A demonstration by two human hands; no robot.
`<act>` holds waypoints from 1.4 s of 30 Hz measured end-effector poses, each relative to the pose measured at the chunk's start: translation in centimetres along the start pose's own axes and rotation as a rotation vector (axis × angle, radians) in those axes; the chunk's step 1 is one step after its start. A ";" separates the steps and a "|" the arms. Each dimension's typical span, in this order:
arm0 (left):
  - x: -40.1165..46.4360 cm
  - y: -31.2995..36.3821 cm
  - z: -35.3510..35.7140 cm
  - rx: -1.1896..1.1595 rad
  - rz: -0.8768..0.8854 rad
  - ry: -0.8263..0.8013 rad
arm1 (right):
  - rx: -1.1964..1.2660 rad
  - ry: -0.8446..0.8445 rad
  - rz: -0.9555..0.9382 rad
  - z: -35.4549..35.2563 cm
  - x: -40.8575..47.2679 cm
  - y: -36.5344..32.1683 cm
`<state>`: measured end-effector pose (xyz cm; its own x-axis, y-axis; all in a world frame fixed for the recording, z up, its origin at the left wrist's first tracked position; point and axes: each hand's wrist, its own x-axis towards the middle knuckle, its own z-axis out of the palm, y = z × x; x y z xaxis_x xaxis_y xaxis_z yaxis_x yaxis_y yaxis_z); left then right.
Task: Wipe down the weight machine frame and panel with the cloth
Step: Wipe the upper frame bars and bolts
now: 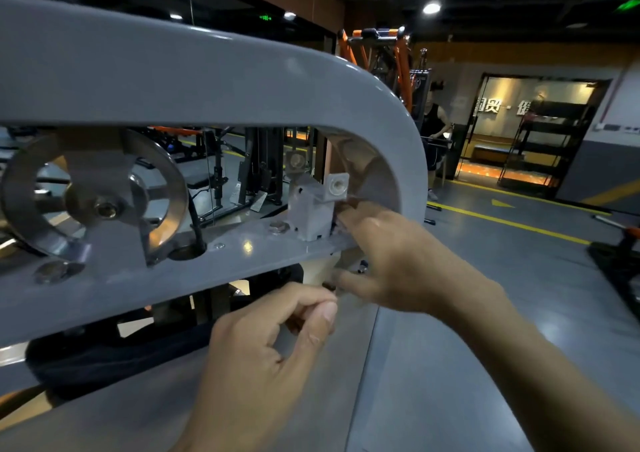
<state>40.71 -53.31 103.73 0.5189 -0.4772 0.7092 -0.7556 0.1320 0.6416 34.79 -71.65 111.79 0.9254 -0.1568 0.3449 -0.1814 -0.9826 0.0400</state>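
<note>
Head view
Your left hand point(266, 351): fingers curled, thumb pressed to the forefinger; a small dark bit shows at the tips, but you cannot tell what it pinches.
Your right hand point(391, 254): fingers reach in beside the small grey block point(310, 209), tips hidden; open or gripping, cannot tell.
Cloth: not clearly seen in either hand.
Frame point(207, 81): grey tube arching just above your right fingers.
Plate point(138, 278): between both hands' fingers.
Pulley point(93, 195): well left of your fingers.
</note>
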 end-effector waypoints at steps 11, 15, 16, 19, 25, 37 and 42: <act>0.2 -0.4 0.3 0.042 0.042 0.001 | -0.061 0.254 -0.084 1.5 -2.7 1.0; 0.5 -0.5 0.4 0.062 0.070 0.009 | -0.153 0.254 -0.185 0.1 -1.7 1.7; 0.5 -0.6 0.4 0.054 0.071 0.013 | -0.131 0.255 -0.212 -0.3 -1.8 1.9; 0.7 -0.8 0.3 0.031 0.080 0.025 | -0.004 0.341 -0.263 -1.2 -2.8 2.5; 0.5 -0.8 0.2 -0.008 0.066 -0.011 | -0.375 0.606 -0.271 -1.3 -1.6 3.2; 0.1 -0.9 -0.3 -0.013 0.047 -0.144 | -0.831 0.414 -0.416 -1.0 -1.7 4.1; 0.0 -0.9 -0.8 -0.029 0.047 -0.192 | -1.146 0.229 -0.276 -2.2 -0.7 2.6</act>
<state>41.67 -52.71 103.41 0.3953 -0.6267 0.6716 -0.7639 0.1817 0.6192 32.93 -73.89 113.67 0.9201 0.1805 0.3477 -0.2845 -0.3025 0.9097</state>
